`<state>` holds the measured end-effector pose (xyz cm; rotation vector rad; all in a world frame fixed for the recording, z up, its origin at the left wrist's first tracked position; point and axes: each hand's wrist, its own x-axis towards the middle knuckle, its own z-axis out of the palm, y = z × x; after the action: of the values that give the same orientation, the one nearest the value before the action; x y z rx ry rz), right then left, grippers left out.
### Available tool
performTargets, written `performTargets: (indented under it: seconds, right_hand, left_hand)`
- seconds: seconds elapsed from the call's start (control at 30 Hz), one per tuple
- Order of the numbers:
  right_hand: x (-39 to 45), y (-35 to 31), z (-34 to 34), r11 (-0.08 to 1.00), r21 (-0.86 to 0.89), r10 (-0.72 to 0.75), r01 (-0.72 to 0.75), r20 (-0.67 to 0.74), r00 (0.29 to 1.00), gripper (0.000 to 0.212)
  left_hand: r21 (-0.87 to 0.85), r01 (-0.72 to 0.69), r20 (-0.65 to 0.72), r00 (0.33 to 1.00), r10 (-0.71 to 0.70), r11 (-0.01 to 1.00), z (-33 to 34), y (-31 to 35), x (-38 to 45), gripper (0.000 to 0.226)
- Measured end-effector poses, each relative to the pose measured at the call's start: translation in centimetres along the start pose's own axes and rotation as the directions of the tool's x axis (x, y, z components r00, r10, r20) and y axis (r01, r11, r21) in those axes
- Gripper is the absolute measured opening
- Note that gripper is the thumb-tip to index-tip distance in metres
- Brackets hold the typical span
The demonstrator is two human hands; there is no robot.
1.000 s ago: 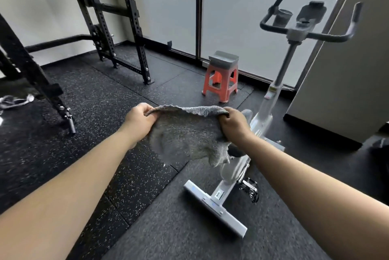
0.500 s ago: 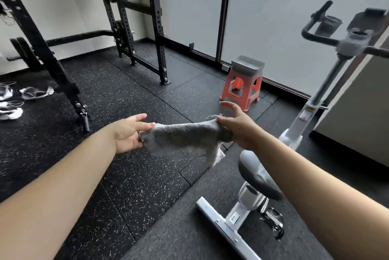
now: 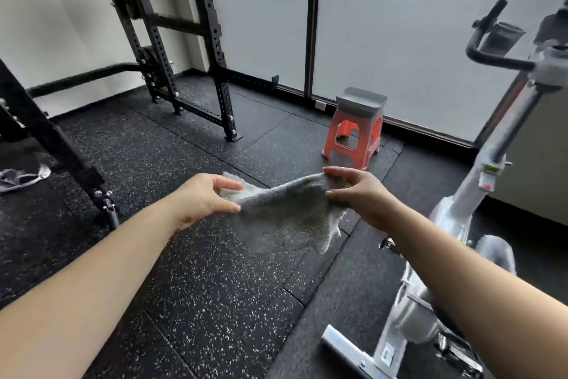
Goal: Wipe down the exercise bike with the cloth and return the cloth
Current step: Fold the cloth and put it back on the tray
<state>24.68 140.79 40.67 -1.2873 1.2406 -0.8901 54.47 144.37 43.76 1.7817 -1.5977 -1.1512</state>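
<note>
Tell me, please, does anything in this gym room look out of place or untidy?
Mostly tidy. Some grey and white straps lie loose on the rubber floor at far left, beside the black rack; what they are is unclear. The grey cloth hangs between the left hand and right hand, apart from the exercise bike.

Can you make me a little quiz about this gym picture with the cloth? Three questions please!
1. True or false: the grey cloth is lying on the floor.
2. What holds the cloth? A) only the left hand B) only the right hand C) both hands
3. Fill in: the grey tray sits on top of the orange ____.

Key
1. False. It hangs in the air, stretched between the hands.
2. C. Each hand pinches one top corner with its fingers.
3. Stool. It stands by the frosted wall, to the left of the exercise bike.
</note>
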Motion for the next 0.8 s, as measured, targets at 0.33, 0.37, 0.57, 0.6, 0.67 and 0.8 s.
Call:
performTargets:
  seconds: [0.33, 0.37, 0.57, 0.6, 0.67, 0.8]
  right_hand:
    - [10.5, -2.0, -0.7, 0.880, -0.475, -0.166, 0.005, -0.298, 0.940, 0.022]
    - [11.8, -2.2, -1.2, 0.870, -0.492, -0.172, -0.005, -0.312, 0.934, 0.015]
    - [20.1, -3.3, -4.3, 0.943, -0.333, -0.116, -0.013, -0.364, 0.924, 0.007]
    - [21.5, -3.5, -4.5, 0.963, -0.269, -0.080, -0.026, -0.372, 0.925, 0.005]
    - [24.7, -3.8, -5.0, 0.988, -0.151, -0.029, -0.029, -0.369, 0.929, 0.017]
    - [30.4, -5.2, -5.0, 0.995, 0.083, 0.086, -0.061, -0.342, 0.936, 0.019]
  left_hand:
    - [0.279, -0.211, -0.259, 0.923, 0.286, 0.937, -4.0, 2.5, 14.1, 0.006]
    - [0.241, -0.224, -0.252, 0.925, 0.283, 0.944, -4.1, 2.9, 15.7, 0.004]
    - [-0.025, -0.231, -0.215, 0.952, 0.220, 0.973, -4.9, 5.5, 26.1, 0.008]
    - [-0.031, -0.223, -0.219, 0.953, 0.211, 0.974, -5.0, 6.0, 27.6, 0.009]
    - [-0.018, -0.235, -0.233, 0.946, 0.225, 0.972, -5.2, 7.4, 30.7, 0.011]
    - [0.035, -0.233, -0.308, 0.923, 0.232, 0.972, -5.5, 10.9, 36.0, 0.012]
